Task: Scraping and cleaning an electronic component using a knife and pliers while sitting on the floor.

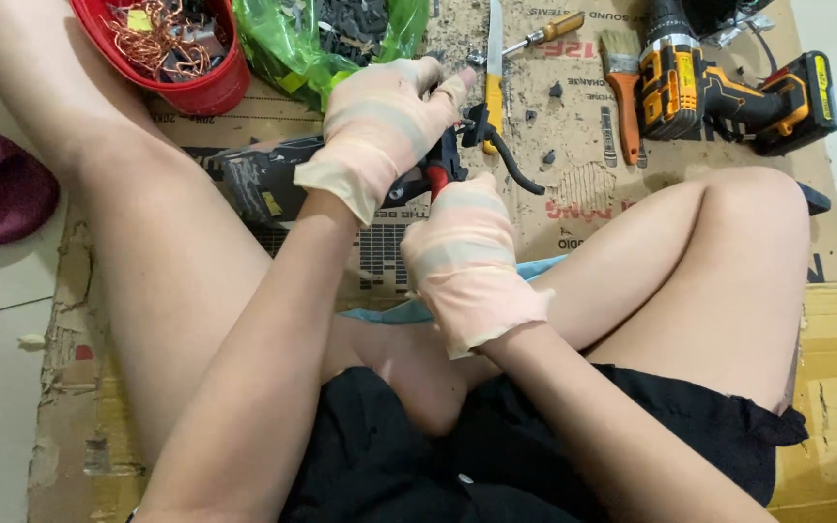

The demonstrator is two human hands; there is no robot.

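Person sits cross-legged on flattened cardboard (583, 184) on the floor, both hands gloved in thin pale gloves. Left hand (380, 126) is curled over the top of a small black part w/ a curved black lever (511, 165) sticking out to the right — fingers (438, 82) wrapped and clenched on it, prob. to keep it steady at lap height, close to the eyes. Right hand (462, 247) sits just below, closed around red-handled pliers (435, 179), only a bit of red and black showing between the two hands; can't tell exactly where the jaws bite. The part is held in the air above the cardboard, between the knees, not resting on anything. Tools lie within arm's reach ahead: knife w/ yellow handle (493, 68) just beyond the left hand, screwdriver (544, 34), paintbrush (622, 87), and a yellow-black cordless drill (719, 87) further right. Red bowl (201, 92) holding copper wire scraps and a green plastic bag (288, 48) of dark bits sit up left — looks like sorted materials kept apart. Black crumbs are scattered on the cardboard.
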